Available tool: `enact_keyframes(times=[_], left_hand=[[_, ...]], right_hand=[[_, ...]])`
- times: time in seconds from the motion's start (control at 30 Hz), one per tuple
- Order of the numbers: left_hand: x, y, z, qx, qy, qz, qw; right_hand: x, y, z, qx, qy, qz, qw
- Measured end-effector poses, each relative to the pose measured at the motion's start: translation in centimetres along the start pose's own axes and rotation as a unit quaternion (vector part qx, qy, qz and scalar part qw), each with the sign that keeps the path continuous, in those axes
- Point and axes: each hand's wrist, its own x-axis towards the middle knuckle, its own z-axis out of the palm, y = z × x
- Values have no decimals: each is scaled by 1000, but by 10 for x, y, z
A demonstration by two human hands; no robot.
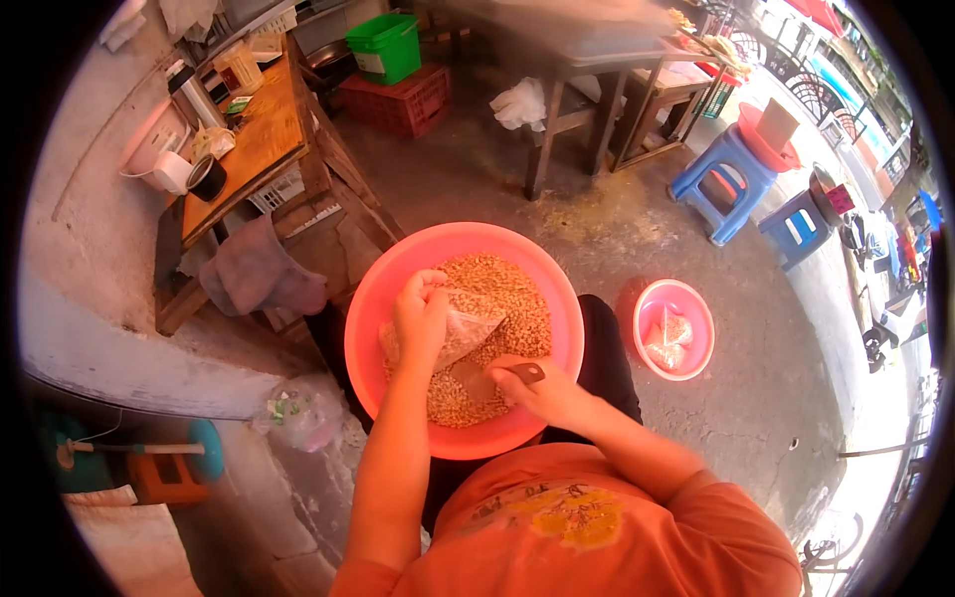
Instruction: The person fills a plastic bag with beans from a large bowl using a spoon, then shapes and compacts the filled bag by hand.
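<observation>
A large pink basin (360, 383) rests between my knees, holding many small tan pieces, like beans or chopped nuts (517, 298). My left hand (422, 316), fingers closed, grips the top of a clear plastic bag (468, 333) that has some of the same pieces in it. The bag lies tilted over the heap. Lower right in the basin, my right hand (545, 390) is wrapped round the brown handle of a scoop (481, 382). Its blade touches the pieces just below the bag.
To the right on the floor, a small pink basin (640, 343) holds filled bags (668, 338). A wooden table (264, 129) with a grey cloth (261, 267) stands left. Farther off are a green bucket (386, 50) on a red crate (398, 101) and a blue stool (724, 179).
</observation>
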Motion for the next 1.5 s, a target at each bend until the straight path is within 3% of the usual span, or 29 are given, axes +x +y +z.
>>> enact_keyframes(times=[0.2,0.3,0.4,0.5,0.6,0.7,0.73,0.8,0.9,1.0,1.1,1.2,1.4,1.5], left_hand=[[10,-36,8,85,-67,63,992],[8,-31,7,131,-74,72,986],[8,-26,5,149,-88,60,983],[7,-22,4,179,-108,64,976],[6,-18,4,204,-134,70,967],[6,-20,5,219,-151,86,960],[5,-15,3,231,-157,92,956],[4,-10,3,242,-158,101,952],[1,-9,3,238,-144,105,955],[1,-14,5,222,-129,115,960],[2,-20,7,207,-115,143,961],[1,-25,9,220,-102,151,958],[-6,-21,15,248,-72,149,954],[-7,-25,17,260,-41,193,945]], right_hand=[[21,28,18,144,3,23,989],[21,35,10,249,63,12,966],[12,22,-13,268,123,28,955],[9,16,-32,294,236,-20,926],[15,16,-39,269,311,-114,904],[16,26,-33,85,252,-93,959],[14,17,-27,39,191,-63,979],[19,27,-16,-130,200,-203,950],[23,30,-1,-244,241,-300,890],[18,24,0,-309,204,-256,893],[15,18,-3,-320,210,-277,881],[13,22,-4,-277,285,-305,866],[14,35,-8,-129,296,-252,912],[11,34,-9,-153,289,-257,909]])
